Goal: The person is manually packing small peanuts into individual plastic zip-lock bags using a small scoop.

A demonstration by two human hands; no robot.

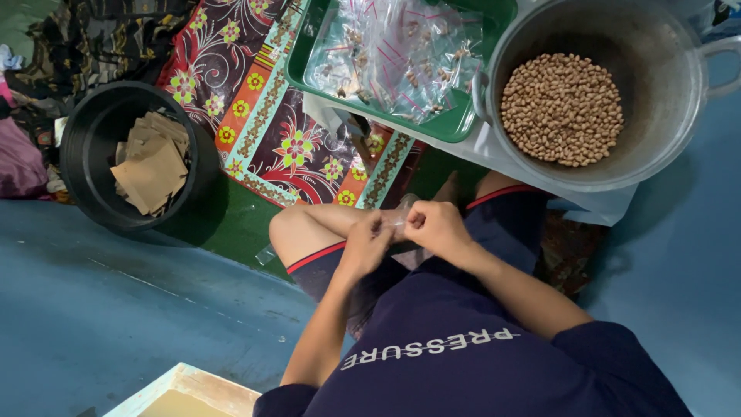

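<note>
Clear plastic bag, centre frame, pinched shut between left hand and right hand; loose fingers could spill peanuts

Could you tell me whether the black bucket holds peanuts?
No, the black bucket holds brown paper pieces; the peanuts lie in the metal pot.

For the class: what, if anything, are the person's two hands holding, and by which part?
Left hand and right hand pinch a small clear plastic bag by its top edge.

A black bucket of brown paper pieces stands on the floor.
</note>
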